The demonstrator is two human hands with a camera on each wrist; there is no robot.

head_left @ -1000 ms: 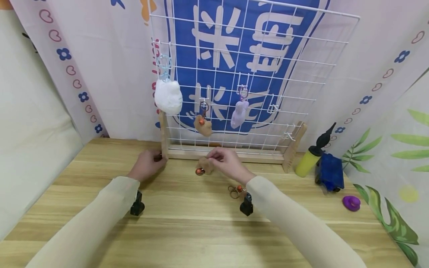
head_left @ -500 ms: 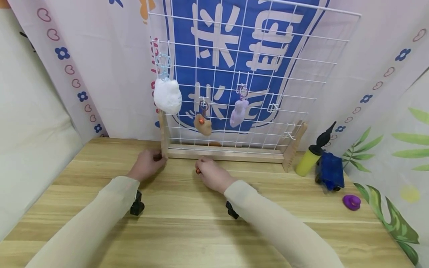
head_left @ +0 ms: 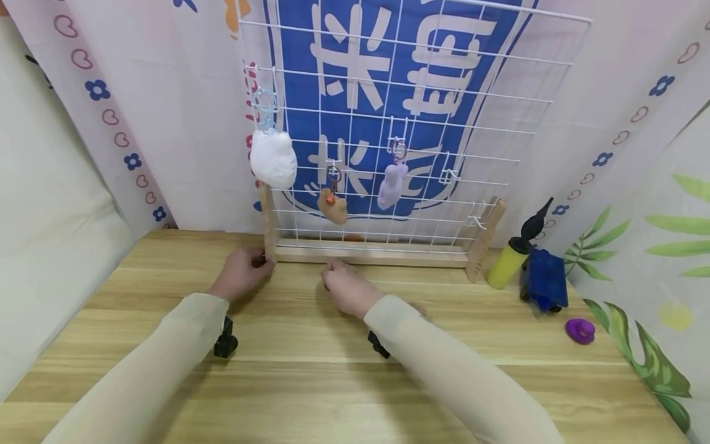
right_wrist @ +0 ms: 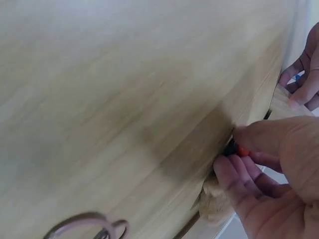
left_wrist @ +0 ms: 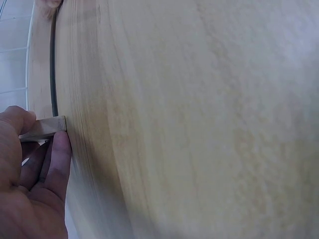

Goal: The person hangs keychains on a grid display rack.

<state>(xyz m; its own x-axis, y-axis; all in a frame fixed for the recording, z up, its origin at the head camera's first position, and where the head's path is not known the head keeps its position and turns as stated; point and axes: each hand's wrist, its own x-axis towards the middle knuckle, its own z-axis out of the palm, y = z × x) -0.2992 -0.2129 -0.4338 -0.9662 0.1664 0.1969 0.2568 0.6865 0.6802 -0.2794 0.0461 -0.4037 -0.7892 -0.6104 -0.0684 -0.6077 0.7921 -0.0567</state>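
Note:
My left hand (head_left: 238,274) grips the wooden foot (left_wrist: 47,128) at the left end of the white wire rack, thumb on one side and fingers on the other. My right hand (head_left: 348,288) is low by the rack's wooden base bar (head_left: 371,254). Its thumb and fingers pinch a small orange-and-dark bead (right_wrist: 242,150) of a plush keychain. The brown plush (right_wrist: 215,201) shows beneath those fingers in the right wrist view; the head view hides it behind the hand. Metal key rings (right_wrist: 82,226) lie on the table nearer the wrist, mostly covered by the sleeve in the head view.
On the wire grid (head_left: 355,114) hang a white plush (head_left: 273,159), a brown plush (head_left: 332,206) and a lilac plush (head_left: 392,185). Bare hooks (head_left: 449,176) sit to their right. A yellow pump (head_left: 507,265), a blue cart (head_left: 545,280) and a purple hat (head_left: 580,331) stand at the right.
My right hand has shifted left and turned over the brown plush keychain, covering it and its orange bead from the head view. The left hand stays on the rack's foot.

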